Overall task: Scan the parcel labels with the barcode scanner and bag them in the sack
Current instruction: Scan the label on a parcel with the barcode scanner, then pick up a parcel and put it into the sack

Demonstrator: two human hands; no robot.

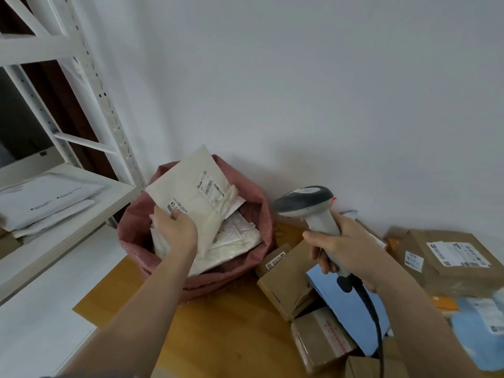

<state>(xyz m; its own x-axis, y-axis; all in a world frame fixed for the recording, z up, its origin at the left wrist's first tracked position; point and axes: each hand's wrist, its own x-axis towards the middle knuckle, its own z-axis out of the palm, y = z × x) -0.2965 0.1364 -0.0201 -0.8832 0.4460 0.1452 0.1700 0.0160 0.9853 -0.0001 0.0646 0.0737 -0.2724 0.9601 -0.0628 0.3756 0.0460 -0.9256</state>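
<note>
At the far left a white metal shelf [68,186] carries a few flat white mailers [46,200]. Just right of it a pink sack [245,271] stands open on the wooden table [218,331], with several pale padded parcels [237,236] lying inside. The left hand [174,227] holds a cream parcel [191,192] tilted over the sack's mouth, label side up, its fingers curled round the parcel's lower left edge, thumb on top. Further right the right hand [346,246] grips the handle of the grey barcode scanner [305,203], fingers wrapped round it, the head pointing left toward the parcel; whether a finger presses the trigger is hard to tell. Below and right of the scanner, brown cardboard boxes [286,282], a blue envelope [351,309] and a larger labelled carton [450,257] crowd the table.
</note>
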